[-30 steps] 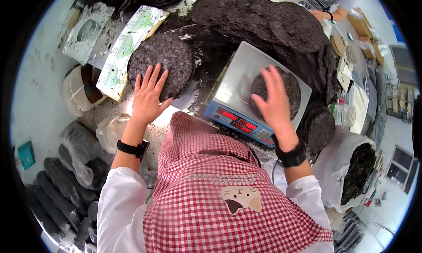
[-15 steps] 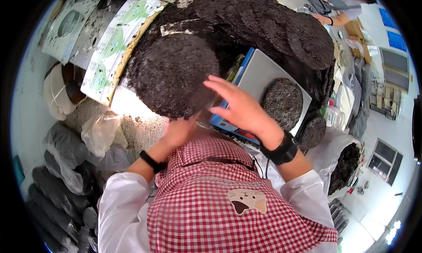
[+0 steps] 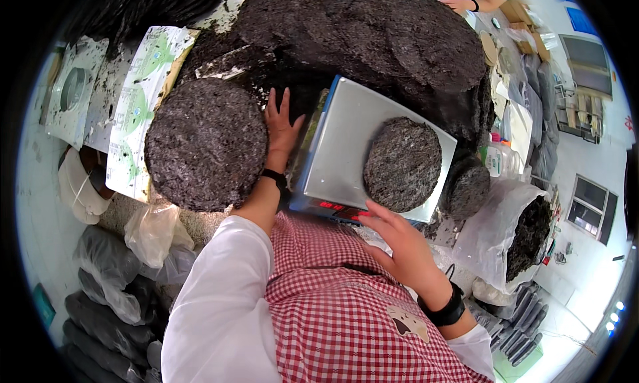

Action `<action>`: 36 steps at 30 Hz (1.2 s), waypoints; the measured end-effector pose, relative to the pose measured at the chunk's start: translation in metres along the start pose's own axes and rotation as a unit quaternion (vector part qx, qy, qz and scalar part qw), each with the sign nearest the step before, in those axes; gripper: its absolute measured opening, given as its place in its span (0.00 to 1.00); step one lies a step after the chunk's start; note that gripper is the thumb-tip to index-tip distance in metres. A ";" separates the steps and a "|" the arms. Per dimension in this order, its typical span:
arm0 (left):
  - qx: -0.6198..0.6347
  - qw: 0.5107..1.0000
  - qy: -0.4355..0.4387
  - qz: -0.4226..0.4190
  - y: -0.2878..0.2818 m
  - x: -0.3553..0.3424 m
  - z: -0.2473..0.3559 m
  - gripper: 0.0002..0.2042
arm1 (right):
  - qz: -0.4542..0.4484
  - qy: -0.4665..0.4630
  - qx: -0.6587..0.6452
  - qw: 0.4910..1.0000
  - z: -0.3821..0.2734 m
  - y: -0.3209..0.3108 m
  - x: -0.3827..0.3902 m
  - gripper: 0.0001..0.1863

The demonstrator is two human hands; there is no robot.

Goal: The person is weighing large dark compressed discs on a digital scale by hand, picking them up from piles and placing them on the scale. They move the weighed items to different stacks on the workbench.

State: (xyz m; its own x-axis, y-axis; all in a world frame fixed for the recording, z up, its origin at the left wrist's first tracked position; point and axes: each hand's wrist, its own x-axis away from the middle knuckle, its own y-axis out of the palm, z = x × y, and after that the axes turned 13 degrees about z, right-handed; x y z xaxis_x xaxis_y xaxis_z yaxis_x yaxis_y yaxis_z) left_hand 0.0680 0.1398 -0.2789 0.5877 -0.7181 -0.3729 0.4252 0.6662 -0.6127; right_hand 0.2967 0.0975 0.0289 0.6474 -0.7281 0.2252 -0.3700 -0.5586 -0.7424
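Observation:
My left hand (image 3: 283, 131) lies with fingers spread between a large round dark cake, which looks like dried seaweed (image 3: 205, 143), and a flat-topped weighing scale (image 3: 339, 140). It holds nothing, and my wrist is right beside the large cake's edge. A smaller round dark cake (image 3: 403, 164) lies flat on the scale's metal plate, toward its right side. My right hand (image 3: 403, 250) is at the near edge of the scale, fingers stretched out by its lit red display. Its fingertips are close to the smaller cake's near edge; I cannot tell whether they touch it.
Behind the scale stand overlapping stacks of large dark cakes (image 3: 373, 33). Another small cake (image 3: 467, 186) sits right of the scale, near an open plastic bag (image 3: 492, 233) of dark material. A green-and-white carton (image 3: 130, 130) is at left. A co-worker's hand (image 3: 459, 3) shows at far right.
My left hand has left the large cake's near edge and reached to its right side, opening out. The large cake now lies flatter. My right hand has moved down to the scale's near edge.

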 end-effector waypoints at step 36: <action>0.033 0.949 0.231 -0.213 -0.117 -0.004 0.211 0.25 | 0.373 0.247 -0.417 0.791 0.228 -0.030 0.074 0.27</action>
State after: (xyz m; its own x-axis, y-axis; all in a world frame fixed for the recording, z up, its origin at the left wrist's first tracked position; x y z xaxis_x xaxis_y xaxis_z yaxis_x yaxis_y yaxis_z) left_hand 0.1608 0.1075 -0.0586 -0.0062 -0.9267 -0.3758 0.6079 0.2949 -0.7372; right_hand 0.5078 0.1516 -0.0762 -0.2218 -0.9302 0.2925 -0.9708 0.1823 -0.1562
